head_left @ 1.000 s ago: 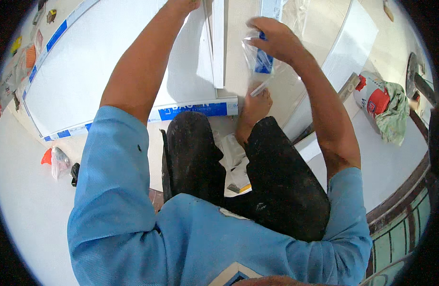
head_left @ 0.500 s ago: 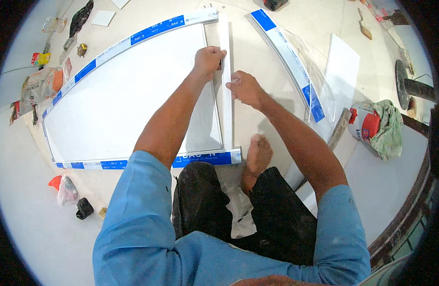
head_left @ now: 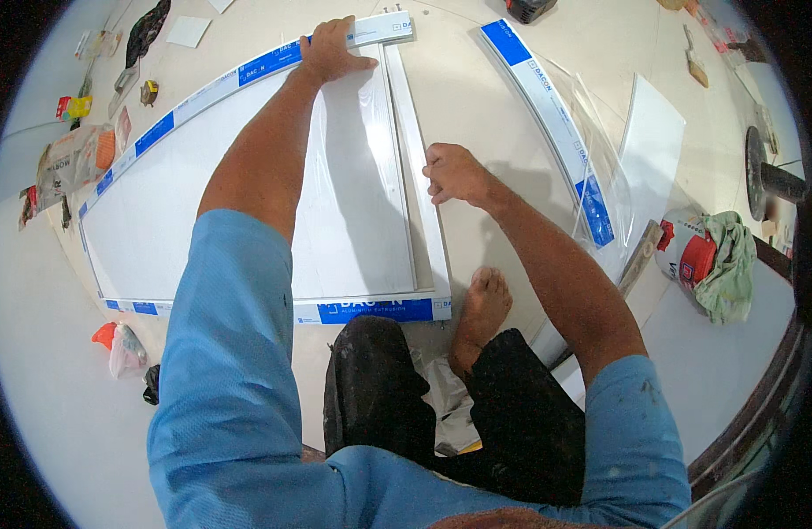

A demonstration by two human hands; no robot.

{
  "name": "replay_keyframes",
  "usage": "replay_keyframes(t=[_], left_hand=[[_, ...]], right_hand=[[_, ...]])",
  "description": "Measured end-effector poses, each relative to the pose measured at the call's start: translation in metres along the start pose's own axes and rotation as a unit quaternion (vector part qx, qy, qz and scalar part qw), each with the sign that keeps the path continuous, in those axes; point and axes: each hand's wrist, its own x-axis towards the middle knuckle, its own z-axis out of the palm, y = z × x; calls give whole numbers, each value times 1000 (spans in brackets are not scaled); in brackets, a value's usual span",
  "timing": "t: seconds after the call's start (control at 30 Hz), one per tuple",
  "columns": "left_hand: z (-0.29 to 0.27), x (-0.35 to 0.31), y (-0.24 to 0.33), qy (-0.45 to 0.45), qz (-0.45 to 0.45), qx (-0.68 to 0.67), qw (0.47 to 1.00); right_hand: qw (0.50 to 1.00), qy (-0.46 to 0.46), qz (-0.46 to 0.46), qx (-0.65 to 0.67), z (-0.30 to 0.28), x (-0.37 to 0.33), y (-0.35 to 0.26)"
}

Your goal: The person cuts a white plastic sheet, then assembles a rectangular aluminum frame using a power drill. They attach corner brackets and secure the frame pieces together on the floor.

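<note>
A large white panel [head_left: 238, 194] lies on the floor, edged by long rails with blue-and-white protective film. My left hand [head_left: 333, 53] is closed over the far rail [head_left: 269, 63], its fingers across the film and its thumb pointing right along the inner side. Along the panel's right end runs a narrow white strip [head_left: 435, 256], spanning from the far rail to the near rail [head_left: 370, 310]. My right hand [head_left: 459, 174] has its fingers curled in against the strip's outer edge, about midway along; the fingertips are partly hidden.
Right of the panel lies another filmed rail [head_left: 556, 115] beside clear plastic wrap and a white board [head_left: 648, 132]. A bucket [head_left: 683, 247] with a green cloth [head_left: 726, 264] stands farther right. My bare foot [head_left: 483, 313] is close to the near corner. A tape measure [head_left: 148, 92] sits far left.
My left hand has left the strip's far end and moved left onto the far rail. The strip now sits between both rails, its near end shifted right. My right hand stays beside it, slightly lower.
</note>
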Motion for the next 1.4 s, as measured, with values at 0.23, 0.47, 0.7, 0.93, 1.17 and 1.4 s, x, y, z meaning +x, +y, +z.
replay_keyframes(t=[0.23, 0.47, 0.7, 0.93, 1.17, 1.4], left_hand=[[12, -6, 7, 38, -11, -16, 999], [24, 1, -4, 66, 10, 7, 998], [25, 3, 1, 81, -11, 38, 996], [12, 1, 8, 2, -42, 4, 999], [-5, -1, 14, -13, -50, 4, 999], [-3, 4, 10, -26, -48, -1, 999]], right_hand=[[1000, 3, -4, 9, 8, -3, -9], [1000, 3, 6, 12, 8, 0, -14], [1000, -11, -27, 6, 6, 19, 0], [997, -24, -64, -20, 2, 48, 41], [936, -199, -101, 273, -5, 88, 73], [868, -279, -36, 409, -5, 105, 87]])
